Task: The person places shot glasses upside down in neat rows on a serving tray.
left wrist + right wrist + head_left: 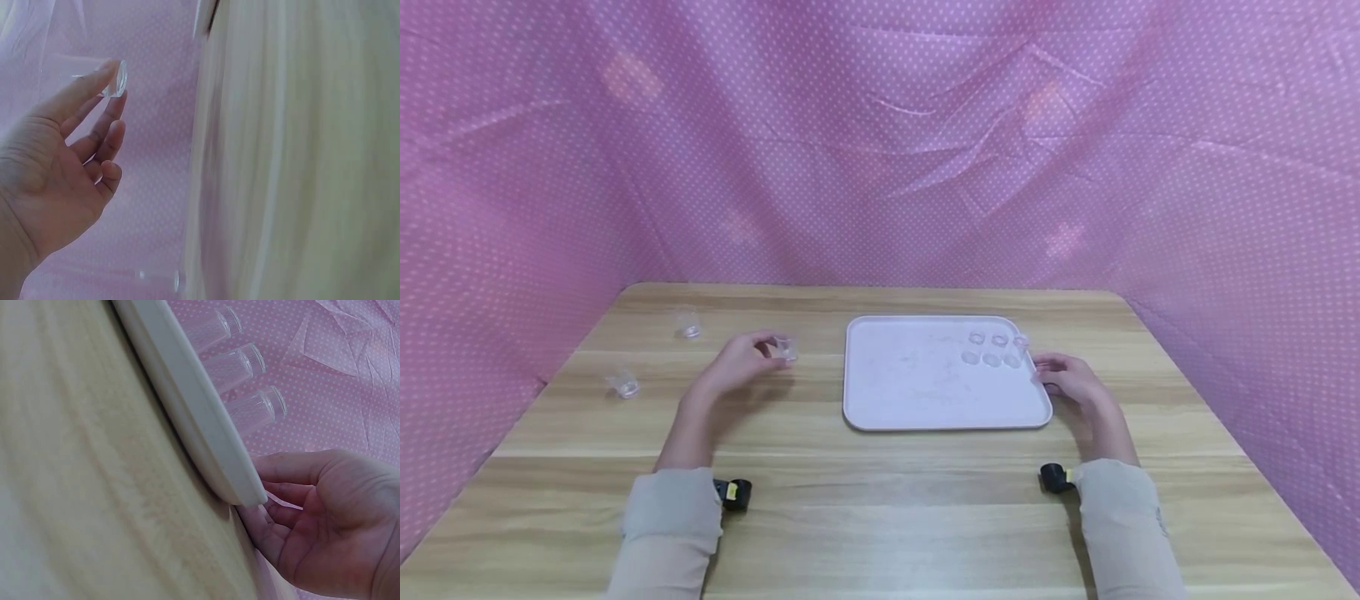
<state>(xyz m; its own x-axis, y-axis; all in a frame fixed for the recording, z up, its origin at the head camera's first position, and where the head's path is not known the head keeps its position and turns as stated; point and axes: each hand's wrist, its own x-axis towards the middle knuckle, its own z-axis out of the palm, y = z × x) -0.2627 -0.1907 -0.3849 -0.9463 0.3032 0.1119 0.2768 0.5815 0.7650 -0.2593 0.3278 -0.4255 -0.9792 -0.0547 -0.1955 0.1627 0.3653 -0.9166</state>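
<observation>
My left hand pinches a small clear glass between thumb and fingertips, left of the tray. In the left wrist view, the held glass has its thick base toward the table. My right hand holds the right edge of a white tray; in the right wrist view, its thumb is by the rim and other fingers lie lower. Three clear glasses stand upside down, thick bases up, at the tray's right side.
Two more clear glasses stand on the table's left part, one farther back and one nearer. A pink dotted curtain surrounds the wooden table at the back and sides.
</observation>
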